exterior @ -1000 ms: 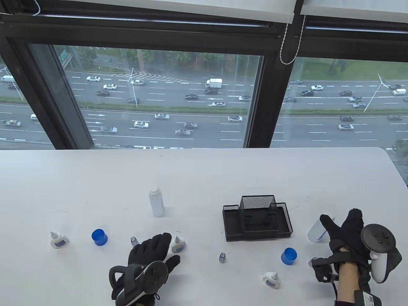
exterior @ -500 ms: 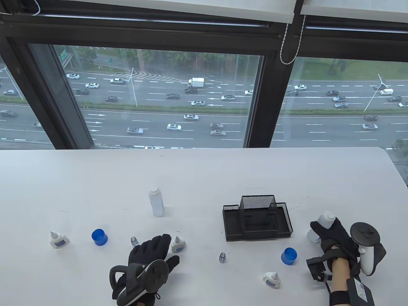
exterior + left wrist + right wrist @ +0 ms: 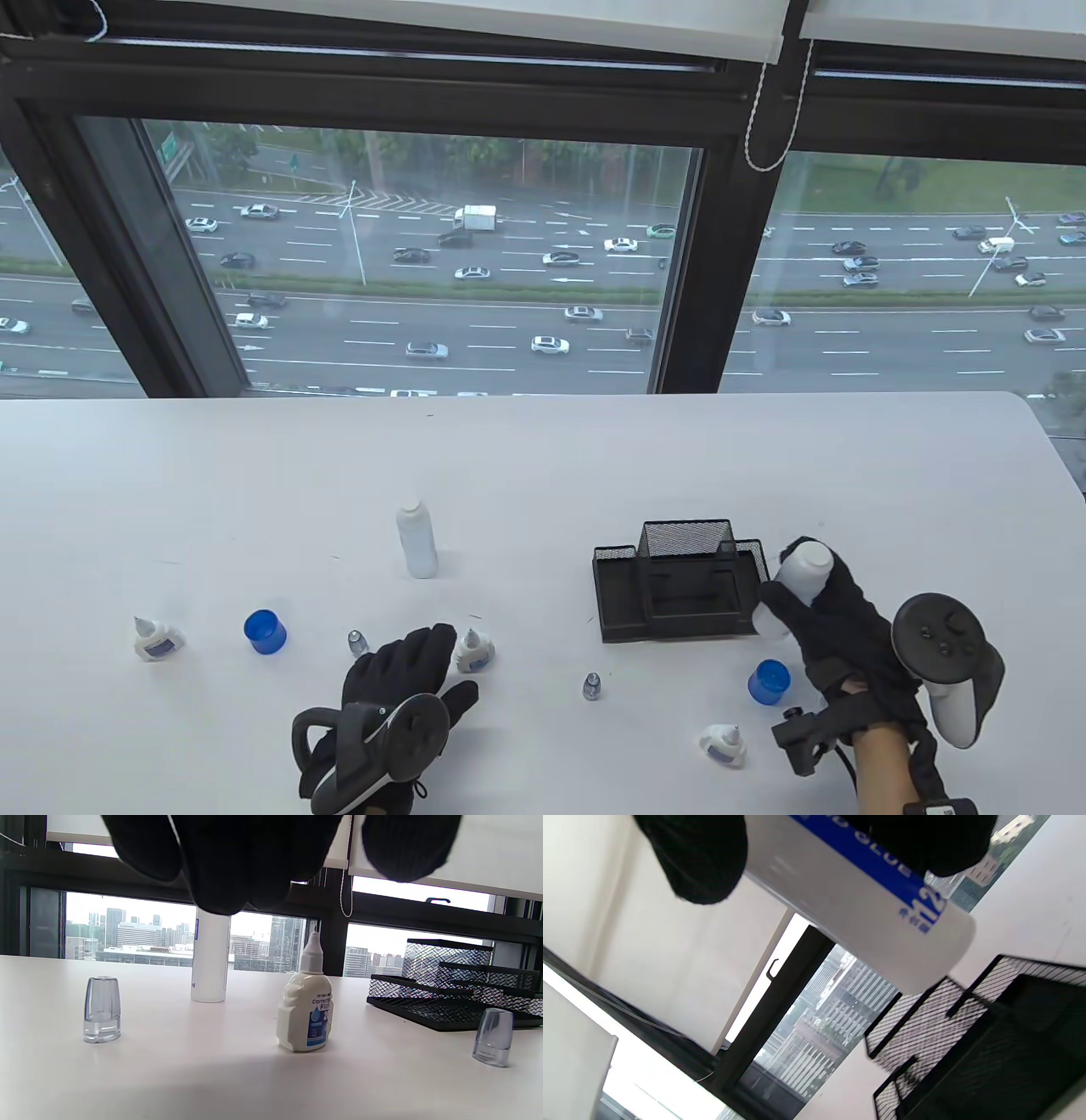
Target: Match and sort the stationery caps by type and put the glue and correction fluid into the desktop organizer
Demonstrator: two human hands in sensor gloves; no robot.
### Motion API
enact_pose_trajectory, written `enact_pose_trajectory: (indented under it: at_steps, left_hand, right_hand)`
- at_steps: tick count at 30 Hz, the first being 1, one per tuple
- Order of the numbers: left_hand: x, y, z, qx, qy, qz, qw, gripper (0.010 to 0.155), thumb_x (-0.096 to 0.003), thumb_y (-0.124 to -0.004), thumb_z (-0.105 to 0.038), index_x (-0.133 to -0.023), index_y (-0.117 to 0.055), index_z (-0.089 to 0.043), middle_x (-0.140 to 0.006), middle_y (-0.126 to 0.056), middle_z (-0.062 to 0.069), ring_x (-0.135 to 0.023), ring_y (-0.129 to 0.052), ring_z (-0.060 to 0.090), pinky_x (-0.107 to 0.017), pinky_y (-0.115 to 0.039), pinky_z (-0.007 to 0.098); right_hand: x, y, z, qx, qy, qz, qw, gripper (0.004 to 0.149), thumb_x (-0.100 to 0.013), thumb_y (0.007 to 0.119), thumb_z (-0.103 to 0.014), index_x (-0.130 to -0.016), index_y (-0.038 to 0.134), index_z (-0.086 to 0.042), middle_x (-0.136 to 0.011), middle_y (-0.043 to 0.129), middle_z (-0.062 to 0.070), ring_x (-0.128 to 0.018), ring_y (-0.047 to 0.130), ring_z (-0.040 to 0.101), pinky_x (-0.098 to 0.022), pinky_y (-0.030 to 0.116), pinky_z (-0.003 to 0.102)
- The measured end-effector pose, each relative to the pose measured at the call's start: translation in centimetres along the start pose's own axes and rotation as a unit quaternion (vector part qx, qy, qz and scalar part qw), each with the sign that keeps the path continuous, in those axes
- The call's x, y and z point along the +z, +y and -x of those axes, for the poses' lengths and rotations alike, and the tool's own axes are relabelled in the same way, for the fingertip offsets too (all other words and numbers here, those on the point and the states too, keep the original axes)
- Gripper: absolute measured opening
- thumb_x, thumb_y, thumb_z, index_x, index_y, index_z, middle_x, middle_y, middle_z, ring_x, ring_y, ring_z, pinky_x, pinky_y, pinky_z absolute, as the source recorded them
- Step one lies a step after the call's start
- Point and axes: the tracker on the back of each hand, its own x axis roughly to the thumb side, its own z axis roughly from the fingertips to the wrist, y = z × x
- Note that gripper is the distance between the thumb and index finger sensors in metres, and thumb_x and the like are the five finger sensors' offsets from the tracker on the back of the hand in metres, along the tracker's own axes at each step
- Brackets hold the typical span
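Observation:
My right hand (image 3: 825,609) grips a capless white glue bottle (image 3: 804,567), tilted and lifted beside the right edge of the black mesh organizer (image 3: 683,624). In the right wrist view the glue bottle (image 3: 865,899) hangs over the organizer (image 3: 988,1043). My left hand (image 3: 405,660) lies flat on the table, holding nothing, next to a correction fluid bottle (image 3: 472,652) and a clear cap (image 3: 357,643). Two blue caps (image 3: 265,632) (image 3: 769,682) sit on the table. Another clear cap (image 3: 591,685) stands in front of the organizer.
A second white glue bottle (image 3: 417,539) stands upright left of the organizer. Two more correction fluid bottles (image 3: 153,638) (image 3: 724,745) stand at the far left and front right. The window frame runs behind the table's far edge (image 3: 543,397).
My right hand closed round the glue bottle, lifted it and carried it left to the organizer's right edge. The left hand has stayed still.

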Motion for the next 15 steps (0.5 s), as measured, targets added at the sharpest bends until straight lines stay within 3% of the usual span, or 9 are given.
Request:
enact_pose_trajectory:
  at_steps: [7,12,15]
  left_hand:
    - [0.0,-0.2,0.1,-0.001,0.001,0.004,1.0,0.068,-0.0533,-0.068,-0.063,-0.111,-0.061,-0.029,-0.112,-0.078,0.003,-0.098,-0.089,0.03,-0.071,-0.07,0.056]
    - [0.0,0.0,0.5,0.009,0.007,-0.003,1.0,0.068,-0.0534,-0.068,-0.063,-0.111,-0.061,-0.028,-0.112,-0.078,0.003,-0.098,-0.089,0.03,-0.071,-0.07,0.056]
    - [0.0,0.1,0.9,0.022,0.014,-0.003,1.0,0.068,-0.0535,-0.068,-0.063,-0.111,-0.061,-0.028,-0.112,-0.078,0.003,-0.098,-0.089,0.03,-0.071,-0.071,0.056]
  right_hand:
    - [1.9,8.8,-6.1,-0.009,-0.095,-0.102,0.99,0.07,-0.048,0.084,-0.046,-0.105,0.057,-0.017,-0.101,0.075,0.016,-0.087,0.083,0.044,-0.064,0.069,0.059]
    - [2.5,15.1,-6.6,-0.004,-0.103,-0.148,0.984,0.073,-0.046,0.087,-0.041,-0.106,0.054,-0.016,-0.1,0.075,0.015,-0.087,0.083,0.041,-0.065,0.068,0.057]
    - [2.9,17.5,-6.0,0.014,-0.106,-0.154,0.982,0.073,-0.045,0.088,-0.039,-0.105,0.054,-0.016,-0.1,0.075,0.014,-0.087,0.083,0.04,-0.066,0.068,0.057]
